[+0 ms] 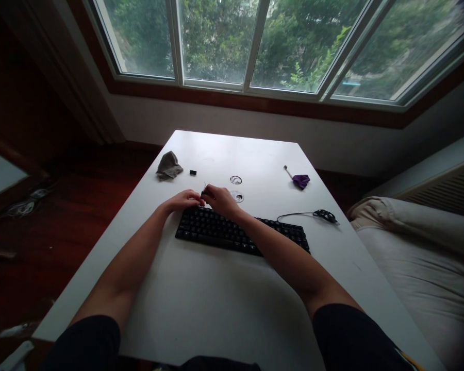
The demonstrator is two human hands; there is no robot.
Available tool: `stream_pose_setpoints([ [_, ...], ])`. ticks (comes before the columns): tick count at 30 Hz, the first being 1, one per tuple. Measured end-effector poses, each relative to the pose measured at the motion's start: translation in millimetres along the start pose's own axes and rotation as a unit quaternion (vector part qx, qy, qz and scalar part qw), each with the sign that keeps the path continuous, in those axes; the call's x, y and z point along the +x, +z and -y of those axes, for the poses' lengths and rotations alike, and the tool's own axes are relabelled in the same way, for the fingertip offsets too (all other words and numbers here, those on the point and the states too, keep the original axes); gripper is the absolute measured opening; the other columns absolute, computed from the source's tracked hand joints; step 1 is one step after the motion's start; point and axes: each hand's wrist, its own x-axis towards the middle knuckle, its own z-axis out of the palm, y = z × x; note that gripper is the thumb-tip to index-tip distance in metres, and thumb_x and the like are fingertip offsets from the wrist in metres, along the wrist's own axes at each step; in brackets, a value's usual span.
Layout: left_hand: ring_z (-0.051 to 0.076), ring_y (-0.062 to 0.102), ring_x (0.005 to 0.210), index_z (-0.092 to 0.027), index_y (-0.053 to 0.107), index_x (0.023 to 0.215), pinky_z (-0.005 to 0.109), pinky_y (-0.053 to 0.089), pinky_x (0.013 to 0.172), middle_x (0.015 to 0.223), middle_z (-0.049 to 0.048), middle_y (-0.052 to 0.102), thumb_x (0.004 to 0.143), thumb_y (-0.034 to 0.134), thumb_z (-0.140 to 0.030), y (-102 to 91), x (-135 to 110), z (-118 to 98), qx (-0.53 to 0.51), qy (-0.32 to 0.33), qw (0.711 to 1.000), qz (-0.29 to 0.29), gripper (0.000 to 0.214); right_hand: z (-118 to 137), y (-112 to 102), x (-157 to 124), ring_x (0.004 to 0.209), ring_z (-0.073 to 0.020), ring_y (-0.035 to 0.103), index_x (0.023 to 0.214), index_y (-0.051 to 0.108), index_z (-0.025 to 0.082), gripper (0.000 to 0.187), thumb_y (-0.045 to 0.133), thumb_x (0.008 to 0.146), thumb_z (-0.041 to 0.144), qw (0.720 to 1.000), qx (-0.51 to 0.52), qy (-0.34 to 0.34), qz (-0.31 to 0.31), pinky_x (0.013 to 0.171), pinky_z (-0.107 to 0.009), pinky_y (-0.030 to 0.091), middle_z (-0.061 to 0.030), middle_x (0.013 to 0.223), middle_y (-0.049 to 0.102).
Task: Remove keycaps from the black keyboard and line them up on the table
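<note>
A black keyboard (216, 230) lies on the white table (216, 299), under my right forearm. At its far left corner, my left hand (186, 199) has its fingers curled together; whatever is between the fingertips is too small to make out. Right beside it, my right hand (221, 200) pinches a small dark tool with thin wire ends (205, 186), which looks like a wire keycap puller. The two hands' fingertips almost meet above the keyboard's back edge. Beyond them sits a small black piece (193, 172).
A crumpled grey cloth (169, 166) rests at the table's left edge. Toward the right are a small white-handled brush (288, 170), a purple cloth (301, 181) and the coiled cable (325, 216). Two round holes (235, 180) open in the tabletop. A beige padded seat (402, 257) adjoins the right side.
</note>
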Motion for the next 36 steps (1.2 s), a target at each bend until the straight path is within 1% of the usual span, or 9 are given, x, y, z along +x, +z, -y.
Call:
stream_pose_setpoints([
  [6, 0.023, 0.063, 0.101, -0.023, 0.083, 0.097, 0.033, 0.045, 0.098, 0.097, 0.0045, 0.077, 0.086, 0.064, -0.035, -1.0, -2.2, -4.4, 0.005, 0.023, 0.999, 0.024, 0.025, -11.5, -1.6, 9.2, 0.066, -0.0151, 0.067, 0.088, 0.065, 0.021, 0.007, 0.063, 0.092, 0.027, 0.994, 0.070, 0.072, 0.051, 0.065, -0.025, 0.043, 0.0002, 0.072, 0.073],
  [9, 0.023, 0.063, 0.100, -0.021, 0.082, 0.098, 0.032, 0.046, 0.094, 0.095, 0.0049, 0.076, 0.086, 0.065, -0.040, -0.9, -1.2, -0.8, 0.006, 0.026, 0.999, 0.027, 0.028, -11.1, -3.5, 6.8, 0.069, -0.0149, 0.066, 0.091, 0.066, 0.021, 0.006, 0.064, 0.092, 0.026, 0.995, 0.056, 0.033, 0.074, 0.066, -0.024, 0.042, 0.0004, 0.075, 0.074],
  [13, 0.023, 0.061, 0.091, -0.017, 0.079, 0.088, 0.031, 0.048, 0.084, 0.082, 0.0044, 0.070, 0.080, 0.068, -0.042, -1.2, 0.4, 3.2, 0.013, 0.016, 1.000, 0.018, 0.028, -2.9, -1.8, -4.9, 0.077, -0.0176, 0.065, 0.097, 0.069, 0.022, 0.008, 0.066, 0.092, 0.028, 0.996, -0.038, -0.037, 0.078, 0.068, -0.026, 0.039, -0.0029, 0.089, 0.075],
  [18, 0.022, 0.062, 0.088, -0.017, 0.078, 0.096, 0.030, 0.048, 0.082, 0.085, 0.0029, 0.070, 0.080, 0.067, -0.034, -3.9, -1.4, -5.0, -0.010, 0.015, 0.998, 0.061, 0.026, 1.6, 5.3, -16.0, 0.082, -0.0202, 0.066, 0.099, 0.066, 0.023, 0.009, 0.061, 0.097, 0.030, 0.997, -0.060, -0.022, 0.043, 0.070, -0.027, 0.039, -0.0057, 0.095, 0.075],
  [23, 0.022, 0.066, 0.092, -0.018, 0.076, 0.101, 0.029, 0.050, 0.084, 0.095, 0.0041, 0.074, 0.080, 0.074, -0.043, -0.3, -1.8, -6.7, -0.015, 0.023, 0.998, 0.047, 0.032, -4.3, 10.6, -17.2, 0.084, -0.0210, 0.068, 0.100, 0.064, 0.025, 0.010, 0.057, 0.098, 0.031, 1.000, -0.001, 0.013, 0.010, 0.073, -0.028, 0.044, -0.0036, 0.091, 0.075],
  [26, 0.022, 0.067, 0.098, -0.019, 0.074, 0.102, 0.030, 0.051, 0.088, 0.103, 0.0055, 0.075, 0.082, 0.073, -0.045, 3.2, -1.6, -4.2, -0.044, 0.016, 0.998, 0.032, 0.033, -13.9, 16.5, -13.5, 0.081, -0.0187, 0.069, 0.097, 0.060, 0.025, 0.009, 0.055, 0.096, 0.033, 0.995, 0.084, 0.059, -0.017, 0.074, -0.028, 0.049, -0.0009, 0.087, 0.073],
  [29, 0.022, 0.068, 0.097, -0.019, 0.075, 0.104, 0.031, 0.051, 0.090, 0.103, 0.0060, 0.076, 0.085, 0.070, -0.048, 4.9, -1.6, -4.5, -0.049, 0.004, 0.998, 0.030, 0.035, -25.5, 23.4, -7.7, 0.075, -0.0152, 0.070, 0.095, 0.053, 0.024, 0.014, 0.052, 0.096, 0.039, 0.965, 0.227, 0.129, -0.021, 0.070, -0.027, 0.055, 0.0018, 0.083, 0.069],
  [31, 0.022, 0.069, 0.097, -0.019, 0.075, 0.104, 0.031, 0.051, 0.089, 0.102, 0.0064, 0.076, 0.087, 0.069, -0.049, 5.9, -1.2, -6.0, -0.044, 0.001, 0.999, 0.018, 0.036, -30.8, 26.1, -4.3, 0.072, -0.0132, 0.070, 0.096, 0.051, 0.024, 0.018, 0.052, 0.095, 0.042, 0.947, 0.280, 0.156, -0.026, 0.066, -0.026, 0.057, 0.0029, 0.081, 0.066],
  [36, 0.021, 0.068, 0.096, -0.017, 0.075, 0.105, 0.033, 0.051, 0.089, 0.100, 0.0079, 0.076, 0.088, 0.068, -0.049, 11.5, 2.4, -8.5, -0.048, 0.013, 0.998, -0.025, 0.036, -32.7, 24.3, -2.5, 0.073, -0.0134, 0.071, 0.093, 0.051, 0.024, 0.019, 0.055, 0.094, 0.042, 0.950, 0.273, 0.136, -0.063, 0.063, -0.024, 0.059, 0.0022, 0.083, 0.067],
])
